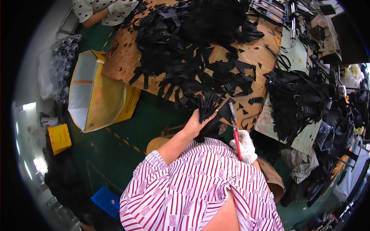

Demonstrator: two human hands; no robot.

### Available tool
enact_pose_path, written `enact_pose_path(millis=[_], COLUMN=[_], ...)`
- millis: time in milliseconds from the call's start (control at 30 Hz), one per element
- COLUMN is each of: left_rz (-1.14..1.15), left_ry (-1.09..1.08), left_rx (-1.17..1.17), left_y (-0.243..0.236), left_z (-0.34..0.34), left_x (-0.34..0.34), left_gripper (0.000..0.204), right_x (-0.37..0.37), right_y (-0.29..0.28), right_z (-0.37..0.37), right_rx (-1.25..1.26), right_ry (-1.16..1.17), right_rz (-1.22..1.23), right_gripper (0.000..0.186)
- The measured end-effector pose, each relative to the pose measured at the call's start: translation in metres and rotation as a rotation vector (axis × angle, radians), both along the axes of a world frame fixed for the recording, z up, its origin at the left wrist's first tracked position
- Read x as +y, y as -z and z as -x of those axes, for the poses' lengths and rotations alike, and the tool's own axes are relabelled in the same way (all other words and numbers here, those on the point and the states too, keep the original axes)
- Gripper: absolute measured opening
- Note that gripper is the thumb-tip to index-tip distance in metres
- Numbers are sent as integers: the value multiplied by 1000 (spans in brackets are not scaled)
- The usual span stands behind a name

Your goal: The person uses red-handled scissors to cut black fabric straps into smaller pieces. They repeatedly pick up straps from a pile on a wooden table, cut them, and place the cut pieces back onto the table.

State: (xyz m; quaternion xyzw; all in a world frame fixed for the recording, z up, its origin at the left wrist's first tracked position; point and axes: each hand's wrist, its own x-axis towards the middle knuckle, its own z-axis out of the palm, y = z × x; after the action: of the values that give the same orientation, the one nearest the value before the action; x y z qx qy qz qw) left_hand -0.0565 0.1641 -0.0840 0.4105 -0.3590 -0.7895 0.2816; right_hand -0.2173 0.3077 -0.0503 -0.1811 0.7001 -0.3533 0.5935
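My bare left hand [194, 124] is closed round a bundle of thin black strips [207, 104], whose loose ends fan out over the table's near edge. Beside the fingers is a dark piece of fabric [225, 112]; whether the hand grips it too I cannot tell. My right hand [245, 147], in a white knit glove, is wrapped round a red-handled tool [236, 134] with a long, narrow metal end pointing up and away. The tool's exact kind is unclear. Its metal end is just right of the dark fabric piece.
Black straps and buckles [181, 57] heap across the wooden table [119, 61]. Black-handled scissors [284, 61] lie at its right. More black strapping [296, 100] covers a pale side bench. A yellow-and-white bag [96, 92] stands left. At the far left, another person's gloved hand [120, 6] shows.
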Motion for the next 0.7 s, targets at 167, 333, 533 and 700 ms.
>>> enact_pose_path(millis=[167, 333, 533, 700], left_rz=[200, 30, -334, -222], left_ry=[89, 156, 108, 98], left_rx=[-129, -114, 113, 97], left_y=[7, -20, -9, 7], left_z=[-18, 0, 20, 24], left_x=[-16, -16, -11, -3], left_gripper=[19, 23, 31, 25], right_x=[16, 7, 5, 6], right_y=[23, 3, 4, 2], right_z=[3, 6, 6, 5], right_rx=[123, 202, 71, 35], right_ry=[40, -68, -32, -40], right_rz=[100, 130, 71, 91], right_gripper=[36, 39, 37, 33])
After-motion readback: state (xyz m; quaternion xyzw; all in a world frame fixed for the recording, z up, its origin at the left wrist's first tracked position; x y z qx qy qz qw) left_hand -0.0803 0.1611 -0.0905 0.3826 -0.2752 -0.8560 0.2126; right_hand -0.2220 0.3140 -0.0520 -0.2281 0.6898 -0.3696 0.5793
